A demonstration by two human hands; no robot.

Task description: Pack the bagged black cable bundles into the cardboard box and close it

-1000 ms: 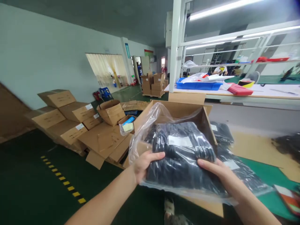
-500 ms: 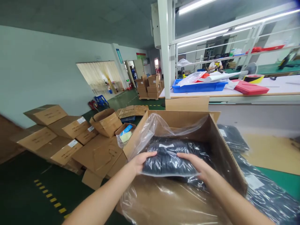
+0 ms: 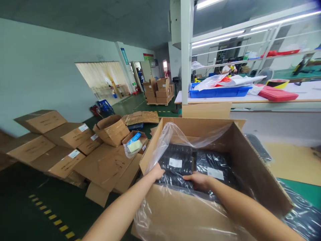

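Note:
Both my arms reach into an open cardboard box [image 3: 253,170] lined with a clear plastic bag [image 3: 173,134]. My left hand [image 3: 157,172] and my right hand [image 3: 199,180] grip the near edge of a clear packet of black goods with a white label [image 3: 175,163], low inside the box. A second black packet with a white label [image 3: 215,165] lies beside it on the right. The fingertips are partly hidden behind the box's near wall.
Stacked and flattened cardboard boxes [image 3: 62,144] cover the green floor at left. A white workbench [image 3: 250,98] behind the box carries a blue tray [image 3: 218,91] and a red tray [image 3: 277,94]. More black packets [image 3: 301,214] lie at right. A person sits far back.
The packet was held up in front of the box one second ago. Both hands have lowered it down into the box, beside the other packet.

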